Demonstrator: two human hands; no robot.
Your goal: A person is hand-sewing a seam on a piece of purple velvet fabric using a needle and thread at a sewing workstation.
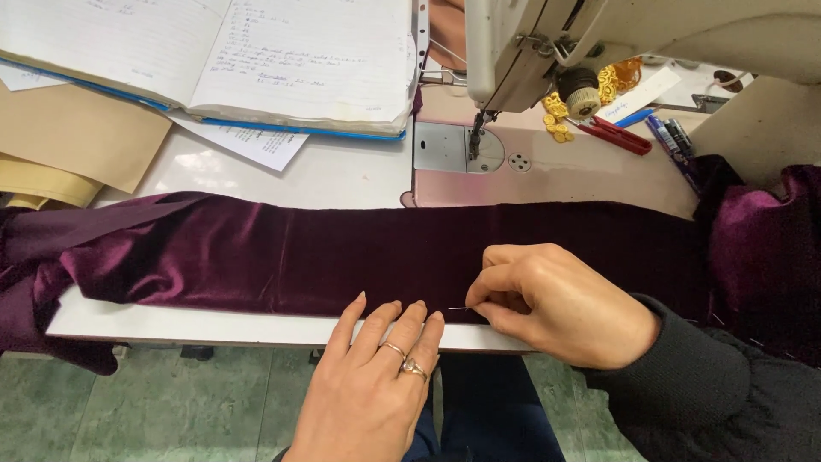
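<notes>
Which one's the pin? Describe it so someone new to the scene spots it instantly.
Start at the long purple velvet strip lying across the white table in front of the sewing machine. At its near edge, the right hand pinches a pin beside the left hand fingertips. It is the only thin, silvery sliver against the dark cloth.

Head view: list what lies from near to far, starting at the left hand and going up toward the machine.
left hand → pin pinched by the right hand → purple velvet strip → metal needle plate → sewing machine needle → open notebook
</notes>
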